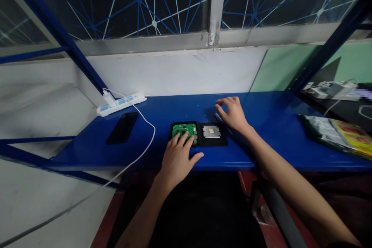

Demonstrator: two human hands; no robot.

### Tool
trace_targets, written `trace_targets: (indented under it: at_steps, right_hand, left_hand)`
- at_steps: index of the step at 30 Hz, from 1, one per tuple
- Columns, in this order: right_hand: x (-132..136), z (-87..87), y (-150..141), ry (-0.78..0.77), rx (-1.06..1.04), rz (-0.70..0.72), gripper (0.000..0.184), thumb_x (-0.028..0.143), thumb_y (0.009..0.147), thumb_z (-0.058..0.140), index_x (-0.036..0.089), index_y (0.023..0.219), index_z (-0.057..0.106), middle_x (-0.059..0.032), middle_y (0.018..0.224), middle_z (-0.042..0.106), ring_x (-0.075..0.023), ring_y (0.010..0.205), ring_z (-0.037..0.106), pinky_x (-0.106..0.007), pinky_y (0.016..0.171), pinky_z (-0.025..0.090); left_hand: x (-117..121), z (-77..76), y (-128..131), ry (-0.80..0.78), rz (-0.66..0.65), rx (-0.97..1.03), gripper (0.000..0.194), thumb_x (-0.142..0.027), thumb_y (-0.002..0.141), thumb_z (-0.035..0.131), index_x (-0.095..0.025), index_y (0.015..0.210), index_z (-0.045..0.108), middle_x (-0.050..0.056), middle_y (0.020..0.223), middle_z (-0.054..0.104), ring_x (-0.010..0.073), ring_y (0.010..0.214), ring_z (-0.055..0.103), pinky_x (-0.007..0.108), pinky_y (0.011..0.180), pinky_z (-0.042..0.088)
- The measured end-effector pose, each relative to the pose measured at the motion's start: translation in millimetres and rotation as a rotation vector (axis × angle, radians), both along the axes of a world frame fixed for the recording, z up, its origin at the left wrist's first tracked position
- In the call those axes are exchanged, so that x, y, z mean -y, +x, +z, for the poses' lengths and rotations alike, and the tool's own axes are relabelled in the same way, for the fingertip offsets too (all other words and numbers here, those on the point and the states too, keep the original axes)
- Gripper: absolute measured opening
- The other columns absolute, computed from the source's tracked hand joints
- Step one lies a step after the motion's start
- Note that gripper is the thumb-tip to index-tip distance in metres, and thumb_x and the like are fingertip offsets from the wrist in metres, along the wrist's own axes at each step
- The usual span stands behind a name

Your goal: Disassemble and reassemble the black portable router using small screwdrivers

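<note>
My left hand (178, 157) lies with spread fingers over a green circuit board (183, 128) in a black case half, fingertips touching the board. Joined to its right side is the other black case half (223, 142), with a silver metal plate (208, 131) and a small pale square at its middle. My right hand (232, 113) is just beyond and right of the case, fingers bent and thumb apart from them, nothing visible between them. Below it on the table lies a slim screwdriver (218, 117), its shaft pointing toward me. Tiny light specks lie behind the case.
On the blue table (162, 106), a black phone (122, 128) lies at left, near a white power strip (124, 104) with a plugged-in charger. A white cable (149, 145) crosses the left edge. A shiny colourful bag (340, 133) lies at right. Blue frame posts flank the table.
</note>
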State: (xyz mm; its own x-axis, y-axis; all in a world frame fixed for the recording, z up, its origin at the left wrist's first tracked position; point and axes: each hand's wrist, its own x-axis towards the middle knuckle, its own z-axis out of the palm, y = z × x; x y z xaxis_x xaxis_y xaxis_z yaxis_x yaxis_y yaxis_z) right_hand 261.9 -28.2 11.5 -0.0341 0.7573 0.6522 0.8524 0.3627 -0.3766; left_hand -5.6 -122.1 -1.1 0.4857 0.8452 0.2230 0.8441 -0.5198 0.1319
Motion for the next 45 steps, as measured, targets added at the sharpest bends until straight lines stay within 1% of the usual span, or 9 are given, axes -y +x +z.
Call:
trace_targets:
  at_steps: [6, 14, 18, 21, 24, 27, 33, 39, 45]
  right_hand:
    - [-2, -0.4, 3, -0.011, 0.018, 0.041, 0.023, 0.035, 0.095, 0.053, 0.023, 0.105, 0.07, -0.0073, 0.094, 0.073, -0.0277, 0.094, 0.057, -0.046, 0.092, 0.042]
    - [-3, 1.7, 5, -0.018, 0.014, 0.043, 0.023, 0.035, 0.095, 0.053, 0.022, 0.105, 0.07, -0.0068, 0.094, 0.073, -0.0269, 0.092, 0.059, -0.045, 0.092, 0.043]
    - [5, 4.4, -5, -0.064, 0.063, 0.116, 0.025, 0.039, 0.096, 0.053, 0.022, 0.106, 0.069, -0.0073, 0.094, 0.072, -0.0274, 0.093, 0.059, -0.045, 0.091, 0.045]
    - [18, 6.1, -17, -0.116, 0.122, 0.218, 0.03, 0.047, 0.095, 0.054, 0.023, 0.108, 0.069, -0.0086, 0.099, 0.071, -0.0285, 0.099, 0.059, -0.045, 0.091, 0.047]
    - [31, 5.9, -28, -0.165, 0.214, 0.297, 0.041, 0.058, 0.091, 0.057, 0.023, 0.108, 0.069, -0.0105, 0.107, 0.07, -0.0297, 0.103, 0.06, -0.048, 0.095, 0.047]
    - [41, 4.6, -31, -0.185, 0.287, 0.316, 0.055, 0.069, 0.083, 0.06, 0.021, 0.106, 0.07, -0.0136, 0.115, 0.067, -0.0325, 0.108, 0.06, -0.052, 0.099, 0.045]
    - [56, 3.6, -25, -0.172, 0.369, 0.349, 0.067, 0.078, 0.072, 0.064, 0.019, 0.104, 0.071, -0.0158, 0.119, 0.065, -0.0357, 0.112, 0.059, -0.054, 0.101, 0.045]
    - [61, -3.0, -23, -0.217, 0.291, 0.413, 0.067, 0.075, 0.068, 0.071, 0.02, 0.106, 0.068, -0.0156, 0.119, 0.064, -0.0341, 0.111, 0.06, -0.052, 0.098, 0.049]
    - [57, -7.1, -22, -0.258, 0.167, 0.469, 0.068, 0.07, 0.064, 0.077, 0.021, 0.108, 0.062, -0.0159, 0.124, 0.059, -0.0345, 0.116, 0.059, -0.053, 0.1, 0.05]
  left_hand:
    - [1, 0.7, 21, -0.012, -0.065, -0.012, 0.067, -0.065, 0.093, 0.053, -0.021, 0.143, 0.049, 0.01, 0.152, 0.046, 0.0355, 0.139, 0.04, 0.051, 0.112, 0.037]
    - [2, 5.7, 42, -0.042, -0.103, 0.012, 0.066, -0.066, 0.093, 0.052, -0.02, 0.141, 0.05, 0.011, 0.15, 0.049, 0.0374, 0.138, 0.041, 0.053, 0.11, 0.037]
    - [-9, 16.4, 28, -0.103, -0.171, 0.072, 0.063, -0.062, 0.093, 0.056, -0.022, 0.141, 0.05, 0.011, 0.149, 0.049, 0.0341, 0.137, 0.044, 0.051, 0.11, 0.039]
    - [-29, 24.6, 5, -0.123, -0.295, 0.148, 0.065, -0.059, 0.089, 0.063, -0.027, 0.143, 0.047, 0.007, 0.154, 0.044, 0.0305, 0.141, 0.039, 0.048, 0.116, 0.034]
    - [-52, 27.8, -16, -0.171, -0.28, 0.221, 0.069, -0.058, 0.085, 0.069, -0.028, 0.143, 0.047, 0.006, 0.153, 0.044, 0.0297, 0.141, 0.04, 0.047, 0.117, 0.032]
    - [-72, 26.7, -27, -0.268, -0.255, 0.217, 0.084, -0.062, 0.079, 0.073, -0.024, 0.147, 0.042, 0.01, 0.155, 0.04, 0.032, 0.143, 0.036, 0.048, 0.118, 0.032]
    - [-88, 24.5, -21, -0.387, -0.282, 0.115, 0.11, -0.063, 0.069, 0.078, -0.015, 0.154, 0.027, 0.018, 0.161, 0.027, 0.0347, 0.149, 0.023, 0.048, 0.121, 0.025]
    - [-91, 23.2, -17, -0.38, -0.271, 0.051, 0.113, -0.071, 0.066, 0.075, -0.02, 0.154, 0.026, 0.018, 0.16, 0.03, 0.0387, 0.148, 0.026, 0.053, 0.117, 0.029]
    - [-95, 19.6, -16, -0.368, -0.263, 0.07, 0.121, -0.07, 0.059, 0.078, -0.017, 0.155, 0.026, 0.021, 0.158, 0.033, 0.0423, 0.147, 0.027, 0.057, 0.115, 0.03]
